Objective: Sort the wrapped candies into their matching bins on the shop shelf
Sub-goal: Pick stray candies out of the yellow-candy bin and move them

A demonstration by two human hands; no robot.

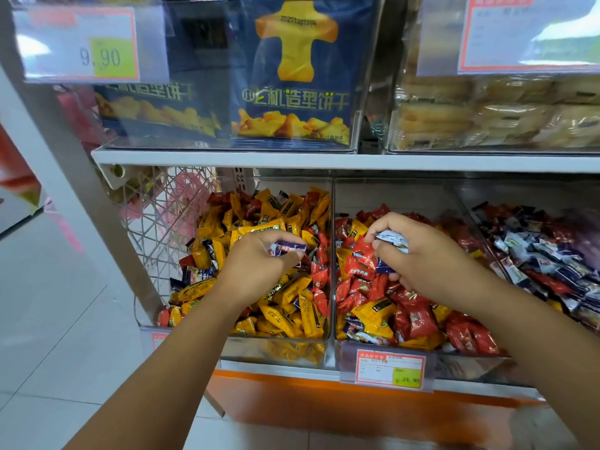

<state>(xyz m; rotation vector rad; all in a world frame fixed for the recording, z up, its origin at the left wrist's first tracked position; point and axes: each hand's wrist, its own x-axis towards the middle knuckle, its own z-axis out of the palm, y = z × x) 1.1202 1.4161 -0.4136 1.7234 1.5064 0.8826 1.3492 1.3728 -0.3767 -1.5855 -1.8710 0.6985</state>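
Three clear bins sit side by side on the lower shelf. The left bin (276, 350) holds mostly yellow candies (285, 315) mixed with some red and blue ones. My left hand (259, 264) hovers over it and pinches a blue-and-white candy (287, 247). The middle bin (467, 363) holds mostly red candies (422, 321) with a few yellow and blue ones. Above this bin my right hand (418, 254) grips several blue-and-white candies (391, 240). The right bin (472, 209) is filled mainly with blue-and-white candies (548, 264).
A white shelf board (324, 160) runs close above the bins and carries clear boxes of blue biscuit bags (292, 79) and pale pastries (487, 115). A price tag (389, 370) hangs on the middle bin's front. A wire basket (162, 222) stands left; tiled floor lies below.
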